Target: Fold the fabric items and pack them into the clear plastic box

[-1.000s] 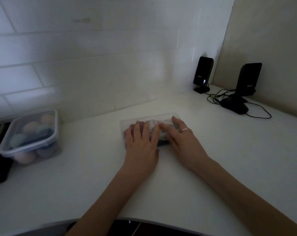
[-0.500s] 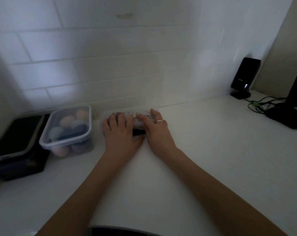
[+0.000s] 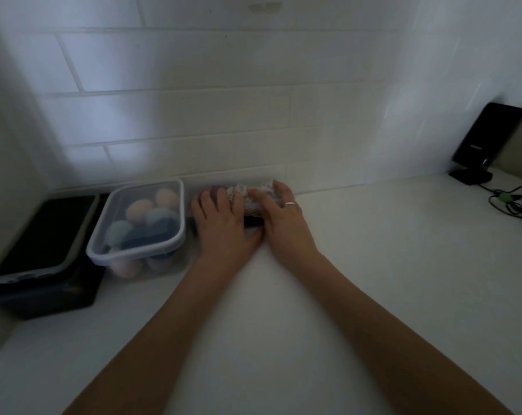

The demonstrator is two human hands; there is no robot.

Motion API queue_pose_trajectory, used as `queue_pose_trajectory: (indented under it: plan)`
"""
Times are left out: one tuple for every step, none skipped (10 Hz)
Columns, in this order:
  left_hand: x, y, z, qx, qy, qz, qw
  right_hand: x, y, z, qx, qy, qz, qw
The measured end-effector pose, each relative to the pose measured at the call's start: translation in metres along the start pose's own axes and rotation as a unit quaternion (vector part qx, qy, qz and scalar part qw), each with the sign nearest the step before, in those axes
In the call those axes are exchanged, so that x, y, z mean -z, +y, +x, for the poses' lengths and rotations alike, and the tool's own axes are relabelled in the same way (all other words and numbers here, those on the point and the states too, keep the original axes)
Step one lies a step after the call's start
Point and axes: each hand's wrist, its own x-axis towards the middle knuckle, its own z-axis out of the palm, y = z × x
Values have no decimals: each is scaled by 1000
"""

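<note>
A small clear plastic box (image 3: pixel 253 223) stands on the white counter, close to the tiled wall. It holds folded fabric: a white patterned piece (image 3: pixel 247 194) and a maroon piece (image 3: pixel 215 190) show between my fingers. My left hand (image 3: pixel 222 226) lies palm down over the box's left half. My right hand (image 3: pixel 286 226), with a ring on one finger, covers the right half, its fingers curled over the far edge. Most of the box is hidden under both hands.
A second clear box with a lid (image 3: pixel 140 223), full of rolled pastel fabric, stands just left of my left hand. Further left a dark device lies on a black case (image 3: pixel 44 244). A black speaker (image 3: pixel 487 142) and cables (image 3: pixel 514 202) are at the far right.
Both hands have slid the small box left and back across the counter, from the middle to beside the lidded box near the wall. My view turned left.
</note>
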Motion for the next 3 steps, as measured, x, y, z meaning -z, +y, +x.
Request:
queue_pose_trajectory:
  plan:
    - [7, 0, -1, 6, -40, 5, 999, 0, 2, 1, -1, 4, 5, 1000]
    - [14, 4, -3, 6, -87, -5, 996, -2, 7, 2, 17, 14, 12, 1000]
    - [35, 6, -6, -17, -55, -109, 992, 10, 3, 2, -34, 21, 74, 996]
